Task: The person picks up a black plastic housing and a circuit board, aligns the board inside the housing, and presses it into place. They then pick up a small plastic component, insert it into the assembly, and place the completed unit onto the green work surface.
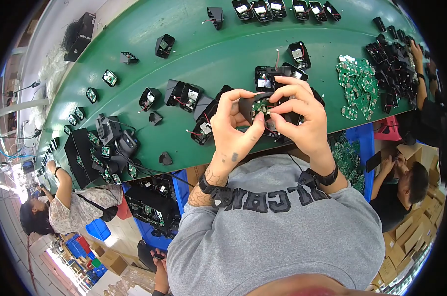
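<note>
Above the bench I hold a small black plastic housing (245, 109) with a green circuit board (259, 105) set in its opening. My left hand (236, 126) grips the housing from the left, its thumb against the board's lower edge. From the other side, the thumb and fingertips of my right hand (302, 116) close on the board's right edge. Fine parts between the fingertips are too small to make out. Just beyond my hands, another black housing (264, 79) with a white part inside lies on the bench. More open housings (188, 96) with wires sit left of my left hand.
The green bench (208, 54) carries scattered housings and a pile of green circuit boards (351, 89) at right. Black housings (393, 69) are heaped beyond that pile. A blue bin (364, 158) of boards stands below the bench edge. Other people (80, 207) work at both sides.
</note>
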{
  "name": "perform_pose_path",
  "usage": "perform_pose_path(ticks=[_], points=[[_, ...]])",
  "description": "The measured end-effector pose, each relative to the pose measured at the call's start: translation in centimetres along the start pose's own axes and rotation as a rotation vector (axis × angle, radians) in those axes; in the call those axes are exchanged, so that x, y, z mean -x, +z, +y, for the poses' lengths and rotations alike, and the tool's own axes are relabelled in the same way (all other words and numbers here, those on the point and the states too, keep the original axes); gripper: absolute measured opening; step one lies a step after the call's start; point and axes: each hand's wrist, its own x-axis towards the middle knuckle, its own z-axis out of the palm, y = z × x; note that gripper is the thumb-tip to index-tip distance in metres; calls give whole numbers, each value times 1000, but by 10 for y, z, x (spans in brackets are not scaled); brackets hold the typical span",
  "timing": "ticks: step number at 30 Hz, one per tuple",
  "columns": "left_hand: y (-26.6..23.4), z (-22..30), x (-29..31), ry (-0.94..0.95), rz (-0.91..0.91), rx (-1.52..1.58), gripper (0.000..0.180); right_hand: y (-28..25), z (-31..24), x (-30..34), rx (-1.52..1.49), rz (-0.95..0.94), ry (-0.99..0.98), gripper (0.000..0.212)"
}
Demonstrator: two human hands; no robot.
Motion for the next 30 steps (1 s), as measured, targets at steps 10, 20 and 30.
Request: perform_pose_path(ticks=[10, 20, 30], points=[[2, -3, 2, 246, 20, -318, 45, 5, 0, -2, 72, 27, -18, 13], [4, 7, 4, 228, -77, -349, 44, 3, -6, -2, 95, 25, -72, 14], [-3, 19, 6, -150, -171, 32, 49, 1, -5, -4, 90, 13, -82, 17]])
